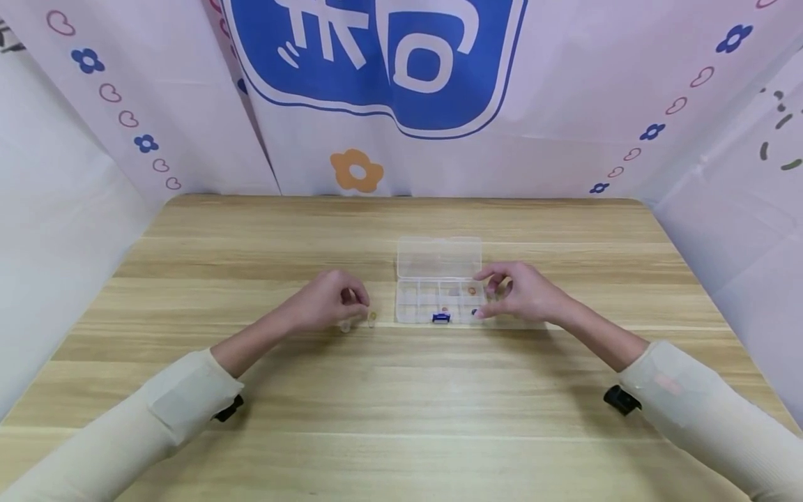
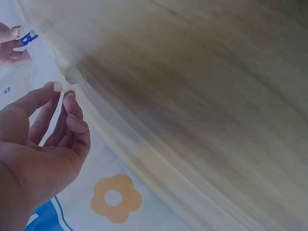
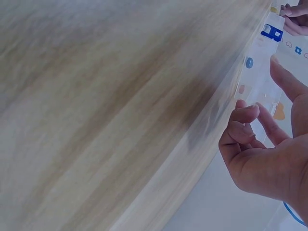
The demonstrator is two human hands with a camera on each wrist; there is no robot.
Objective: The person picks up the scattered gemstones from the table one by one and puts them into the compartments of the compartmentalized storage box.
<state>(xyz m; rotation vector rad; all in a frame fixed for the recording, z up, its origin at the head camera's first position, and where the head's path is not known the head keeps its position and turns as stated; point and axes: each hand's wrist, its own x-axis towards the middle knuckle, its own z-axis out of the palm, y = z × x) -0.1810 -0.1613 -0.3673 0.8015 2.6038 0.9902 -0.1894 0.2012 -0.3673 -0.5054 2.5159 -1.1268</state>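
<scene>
A clear plastic compartment box (image 1: 408, 314) with a blue latch (image 1: 441, 318) lies on the table, its lid (image 1: 439, 256) raised. A few small pieces sit in its compartments, among them an orange one (image 1: 472, 291) and a dark blue one (image 1: 475, 312). My right hand (image 1: 523, 293) holds the box's right end between thumb and forefinger, the other fingers curled. Left of the box, my left hand (image 1: 329, 300) pinches a small whitish round piece (image 2: 57, 86). Just beyond those fingertips stand a small clear piece with yellow in it (image 1: 372, 318) and a whitish round one (image 1: 345, 325).
The wooden table (image 1: 401, 418) runs back to a white printed cloth (image 1: 564, 167) with a blue sign and an orange flower. White cloth walls rise at both sides. A dark wrist device (image 1: 622, 400) sits under the right sleeve (image 1: 684, 390).
</scene>
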